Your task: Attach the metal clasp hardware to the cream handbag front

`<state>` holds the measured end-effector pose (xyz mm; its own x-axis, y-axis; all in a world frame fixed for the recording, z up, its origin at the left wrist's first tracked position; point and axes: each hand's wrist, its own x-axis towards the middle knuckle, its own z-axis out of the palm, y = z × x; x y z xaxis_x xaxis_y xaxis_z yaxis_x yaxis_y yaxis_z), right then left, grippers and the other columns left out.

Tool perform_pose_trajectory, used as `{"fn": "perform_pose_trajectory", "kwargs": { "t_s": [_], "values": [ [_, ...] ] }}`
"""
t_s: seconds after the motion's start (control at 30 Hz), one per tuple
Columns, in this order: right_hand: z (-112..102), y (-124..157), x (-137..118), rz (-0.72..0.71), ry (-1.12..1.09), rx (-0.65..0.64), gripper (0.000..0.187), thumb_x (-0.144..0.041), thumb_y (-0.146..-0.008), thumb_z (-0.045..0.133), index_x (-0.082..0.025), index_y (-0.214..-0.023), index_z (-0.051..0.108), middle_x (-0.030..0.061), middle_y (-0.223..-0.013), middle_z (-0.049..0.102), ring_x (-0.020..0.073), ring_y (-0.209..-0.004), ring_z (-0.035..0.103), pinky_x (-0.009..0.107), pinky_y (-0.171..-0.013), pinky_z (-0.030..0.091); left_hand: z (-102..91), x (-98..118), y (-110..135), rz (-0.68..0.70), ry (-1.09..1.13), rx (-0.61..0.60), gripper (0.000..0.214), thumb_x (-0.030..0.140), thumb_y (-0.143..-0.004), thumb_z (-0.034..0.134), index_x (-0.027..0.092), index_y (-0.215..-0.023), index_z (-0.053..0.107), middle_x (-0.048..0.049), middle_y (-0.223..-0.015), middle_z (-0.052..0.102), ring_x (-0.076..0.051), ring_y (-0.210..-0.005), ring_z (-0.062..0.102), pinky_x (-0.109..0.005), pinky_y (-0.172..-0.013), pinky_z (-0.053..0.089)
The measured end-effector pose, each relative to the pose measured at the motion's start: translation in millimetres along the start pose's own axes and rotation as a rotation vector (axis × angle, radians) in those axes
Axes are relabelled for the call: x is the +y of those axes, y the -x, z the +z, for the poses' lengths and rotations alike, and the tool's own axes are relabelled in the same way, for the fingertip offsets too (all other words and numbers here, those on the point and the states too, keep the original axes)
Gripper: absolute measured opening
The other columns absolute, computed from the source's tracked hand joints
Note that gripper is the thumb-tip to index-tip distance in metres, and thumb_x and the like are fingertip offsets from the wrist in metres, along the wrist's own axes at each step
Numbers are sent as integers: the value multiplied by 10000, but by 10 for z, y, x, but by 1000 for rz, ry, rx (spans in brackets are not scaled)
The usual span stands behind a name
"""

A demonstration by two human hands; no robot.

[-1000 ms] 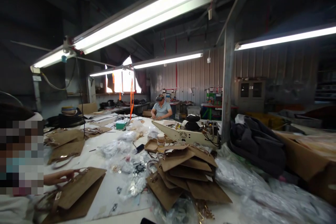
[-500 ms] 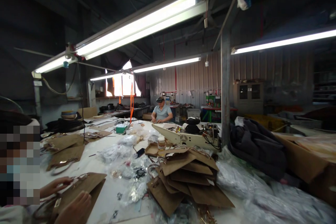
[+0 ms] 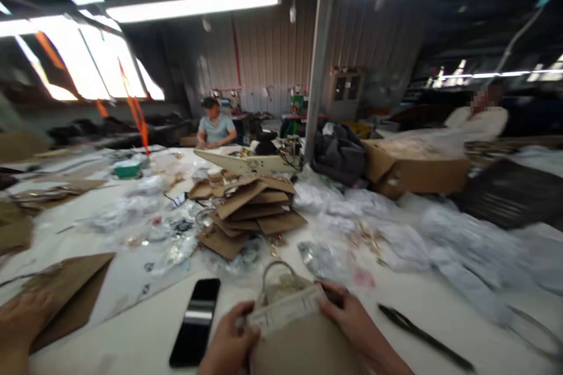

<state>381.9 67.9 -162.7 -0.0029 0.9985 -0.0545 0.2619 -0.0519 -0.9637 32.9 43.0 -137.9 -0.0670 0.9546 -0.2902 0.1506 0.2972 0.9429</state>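
Observation:
A taupe handbag (image 3: pixel 303 345) lies close in front of me, with a pale strip along its upper edge and a looped handle beyond it. My left hand (image 3: pixel 231 340) is closed on the bag's upper left corner, its thumb over the pale strip. At the opposite corner my right hand (image 3: pixel 349 316) grips the edge with curled fingers. Left of my left hand, a black phone (image 3: pixel 196 322) rests on the white table. To the right of my right hand lies a dark strap (image 3: pixel 424 337).
A stack of brown bag pieces (image 3: pixel 255 211) stands ahead, among clear plastic bags (image 3: pixel 334 258) and small metal parts. A co-worker's hand (image 3: pixel 26 310) rests on a brown bag (image 3: pixel 74 281) at the left. Beyond are a metal post (image 3: pixel 320 64), a cardboard box (image 3: pixel 422 176) and other people.
My view has turned right and downward. My hands, the taupe handbag, the phone and the strap have come into sight. The co-worker's bag now sits at the far left edge.

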Motion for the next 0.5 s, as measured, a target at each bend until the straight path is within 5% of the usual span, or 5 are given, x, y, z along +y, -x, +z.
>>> {"fn": "perform_pose_trajectory", "kwargs": {
  "t_s": [0.13,0.3,0.5],
  "values": [
    [-28,70,-5,90,-26,-28,623,-579,-880,738,-189,-1365,773,120,-1272,806,365,-1219,720,536,-1137,526,351,-142,79,-120,-21,-176,887,557,-725,836,74,-1445,648,-175,-1044,812,-274,-822,777,-318,-619,623],
    [17,49,40,20,83,15,533,-505,-939,698,-174,-1351,767,122,-1234,807,330,-1124,734,482,-1062,550,307,11,37,-138,-42,-220,816,474,-752,802,56,-1431,627,-105,-870,785,-230,-688,718,-283,-499,561],
    [-63,76,73,99,-6,-85,596,-528,-929,746,-188,-1419,725,107,-1265,804,323,-1154,738,436,-1014,569,337,-28,70,-107,-88,-166,686,397,-785,805,75,-1378,682,-81,-815,777,-220,-647,703,-297,-501,589]
  ]
}}
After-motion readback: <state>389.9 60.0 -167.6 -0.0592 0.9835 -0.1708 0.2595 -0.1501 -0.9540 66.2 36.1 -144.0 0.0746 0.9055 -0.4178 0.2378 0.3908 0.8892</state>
